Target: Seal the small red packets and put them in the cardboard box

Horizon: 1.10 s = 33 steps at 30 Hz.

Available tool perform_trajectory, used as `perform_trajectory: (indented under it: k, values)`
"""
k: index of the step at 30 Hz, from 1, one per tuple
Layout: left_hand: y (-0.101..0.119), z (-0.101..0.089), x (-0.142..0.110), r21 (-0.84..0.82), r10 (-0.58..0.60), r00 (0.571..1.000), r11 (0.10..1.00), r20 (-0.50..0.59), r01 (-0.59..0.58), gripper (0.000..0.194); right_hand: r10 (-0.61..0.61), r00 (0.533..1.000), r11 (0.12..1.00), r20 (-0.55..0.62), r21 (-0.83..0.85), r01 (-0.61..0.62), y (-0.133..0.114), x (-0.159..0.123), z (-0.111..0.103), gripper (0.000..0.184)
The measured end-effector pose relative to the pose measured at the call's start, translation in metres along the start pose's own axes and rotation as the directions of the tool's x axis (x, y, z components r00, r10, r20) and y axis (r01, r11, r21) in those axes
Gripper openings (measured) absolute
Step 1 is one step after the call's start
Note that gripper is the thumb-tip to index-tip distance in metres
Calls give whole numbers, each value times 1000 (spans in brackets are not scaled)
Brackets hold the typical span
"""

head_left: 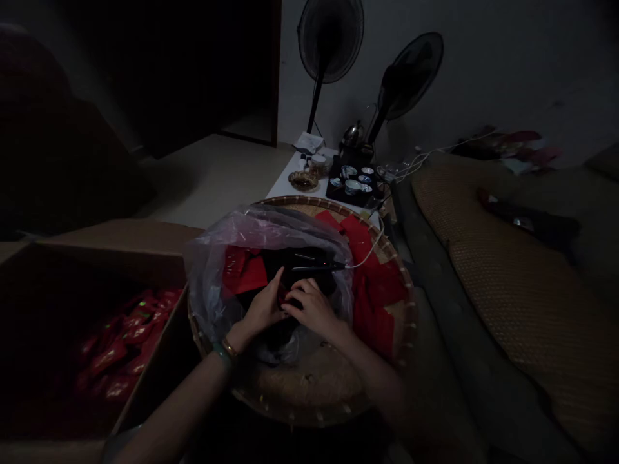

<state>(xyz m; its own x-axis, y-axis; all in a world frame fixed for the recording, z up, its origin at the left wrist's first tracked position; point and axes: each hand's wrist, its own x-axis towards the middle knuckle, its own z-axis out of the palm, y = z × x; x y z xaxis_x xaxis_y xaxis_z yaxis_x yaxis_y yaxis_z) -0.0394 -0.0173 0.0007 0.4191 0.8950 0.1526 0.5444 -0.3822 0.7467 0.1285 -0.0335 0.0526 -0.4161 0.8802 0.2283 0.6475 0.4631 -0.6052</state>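
Observation:
Both my hands meet at the middle of a round woven tray [309,393]. My left hand [264,308] has its fingers curled and pinched around something small and dark that I cannot make out. My right hand [312,306] is closed over the same spot, next to a black device [309,264] with a white cable. A clear plastic bag [217,258] holding red packets [244,274] lies around the hands. More red packets [374,283] are spread on the tray's right side.
A cardboard box [97,258] at the left holds several red packets [120,348]. Beyond the tray a low white table carries a tea set [353,180] and a kettle. Two standing fans [331,38] stand by the wall. A woven mat [507,245] lies at right.

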Motion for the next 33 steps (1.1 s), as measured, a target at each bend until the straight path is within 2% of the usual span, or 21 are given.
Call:
perform_trajectory:
  k: [3, 6, 8, 10, 12, 14, 18, 21, 25, 29, 33]
  values:
    - [1, 0, 1, -1, -7, 1000, 1000, 8, 7, 102, 26, 999, 995, -45, -92, -30, -5, -1, 5, 9]
    - [1, -1, 1, -2, -8, 1000, 1000, 22, 8, 100, 0, 998, 995, -66, -96, -7, -4, -2, 6, 7]
    - [0, 0, 1, 6, -14, 1000, 1000, 14, 14, 99, 12, 995, 998, -101, -67, -19, 4, -3, 3, 8]
    - [-1, 0, 1, 18, -29, 1000, 999, 1, 29, 100, 89, 987, 992, -135, -74, -99, 18, -4, -5, 10]
    - [-1, 0, 2, 26, -50, 999, 998, -2, 50, 102, 199, 975, 960, -101, -178, -215, 36, -5, -13, 14]
    - [0, 0, 2, 24, -65, 998, 998, 7, 65, 103, 284, 959, 892, -9, -365, -267, 51, -6, -20, 20]
    - [3, 0, 2, 1, -50, 999, 999, -3, 50, 103, 373, 922, 757, 105, -609, -237, 61, -3, -21, 28]
    - [4, -1, 1, -12, -30, 999, 999, -18, 30, 102, 384, 914, 721, 130, -661, -209, 58, 2, -17, 19]
    - [4, -1, 1, -21, -16, 1000, 1000, -12, 16, 103, 364, 918, 745, 156, -640, -187, 58, 3, -16, 14]
    - [2, 0, 1, -24, -1, 1000, 1000, -5, 1, 102, 356, 925, 726, 131, -662, -186, 59, -1, -12, 33]
    - [5, -2, 1, -28, -6, 1000, 1000, -6, 6, 100, 313, 941, 748, 130, -644, -159, 60, 0, -7, 18]
